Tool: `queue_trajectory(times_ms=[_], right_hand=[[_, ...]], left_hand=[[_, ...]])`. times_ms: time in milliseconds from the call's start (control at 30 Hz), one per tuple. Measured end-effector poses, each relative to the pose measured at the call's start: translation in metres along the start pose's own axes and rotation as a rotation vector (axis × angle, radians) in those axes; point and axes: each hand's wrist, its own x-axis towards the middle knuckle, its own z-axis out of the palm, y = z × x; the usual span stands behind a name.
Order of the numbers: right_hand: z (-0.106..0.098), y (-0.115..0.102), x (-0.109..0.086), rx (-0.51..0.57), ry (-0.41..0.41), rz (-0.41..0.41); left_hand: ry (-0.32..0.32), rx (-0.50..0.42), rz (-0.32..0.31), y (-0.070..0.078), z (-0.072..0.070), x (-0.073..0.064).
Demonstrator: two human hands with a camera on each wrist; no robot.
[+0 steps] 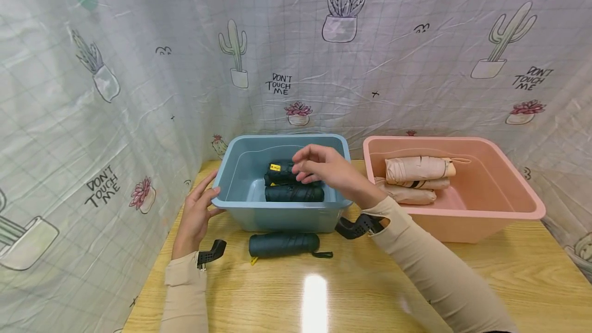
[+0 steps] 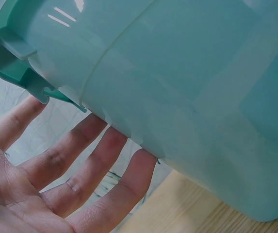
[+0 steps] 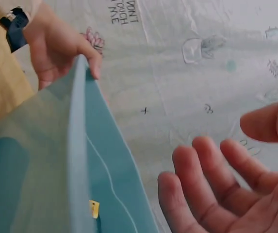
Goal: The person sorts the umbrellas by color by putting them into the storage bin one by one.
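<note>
A blue plastic bin (image 1: 282, 204) stands on the table with dark folded umbrellas inside. One dark umbrella (image 1: 294, 193) lies along its near wall, and another with a yellow tag (image 1: 275, 167) lies behind, partly hidden by my right hand. My left hand (image 1: 199, 209) holds the bin's left rim, thumb over the edge and fingers against the outer wall (image 2: 177, 87). Above the bin's right part is my right hand (image 1: 324, 168), its fingers loosely bent with nothing between them. On the table in front lies a dark green folded umbrella (image 1: 284, 244) with a strap.
To the right stands a pink bin (image 1: 462, 214) with several pale folded umbrellas (image 1: 416, 169) on its left side. Both bins sit on a wooden table (image 1: 259, 297). A printed curtain (image 1: 296, 55) hangs behind and along the left.
</note>
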Motion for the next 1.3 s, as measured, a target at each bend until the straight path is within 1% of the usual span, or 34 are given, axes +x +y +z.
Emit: queue_trajectory(times_ms=[133,200,333,433,467,533,633,733,867,933,1100,1167,1300], right_hand=[[0.005,0.009,-0.016,-0.021,-0.067,-0.108],[0.007,0.015,-0.023,-0.027,-0.119,-0.162],[0.008,0.029,-0.037,-0.037,-0.286,-0.274],[0.008,0.039,-0.049,-0.031,-0.406,-0.304],[0.008,0.042,-0.052,-0.026,-0.434,-0.302],[0.01,0.05,-0.058,-0.015,-0.465,-0.293],[0.011,0.064,-0.064,-0.017,-0.463,-0.271],[0.013,0.079,-0.068,-0.055,-0.443,-0.241],[0.014,0.097,-0.074,-0.178,-0.404,-0.186],[0.016,0.106,-0.076,-0.256,-0.372,-0.165],[0.022,0.124,-0.079,-0.441,-0.271,-0.158],[0.025,0.13,-0.079,-0.485,-0.246,-0.152],[0.03,0.138,-0.077,-0.522,-0.219,-0.12]], left_hand=[[0.0,0.002,0.007,0.0,0.0,0.0],[-0.003,0.004,0.008,0.0,0.0,0.0],[-0.012,0.005,0.008,0.0,-0.001,0.0],[-0.012,0.001,0.01,-0.001,0.0,-0.001],[-0.009,-0.002,0.008,0.0,0.0,-0.001],[-0.004,-0.007,0.008,0.0,0.0,-0.001],[0.003,-0.012,0.009,0.0,0.0,-0.001],[0.0,-0.009,0.009,0.0,0.0,-0.002],[-0.005,-0.004,-0.001,0.0,0.001,-0.002],[-0.002,-0.004,-0.004,0.0,0.001,-0.002],[0.003,-0.003,-0.003,0.001,0.001,-0.001],[0.003,-0.003,-0.001,0.001,0.001,-0.001],[0.001,-0.006,-0.003,0.002,0.001,-0.002]])
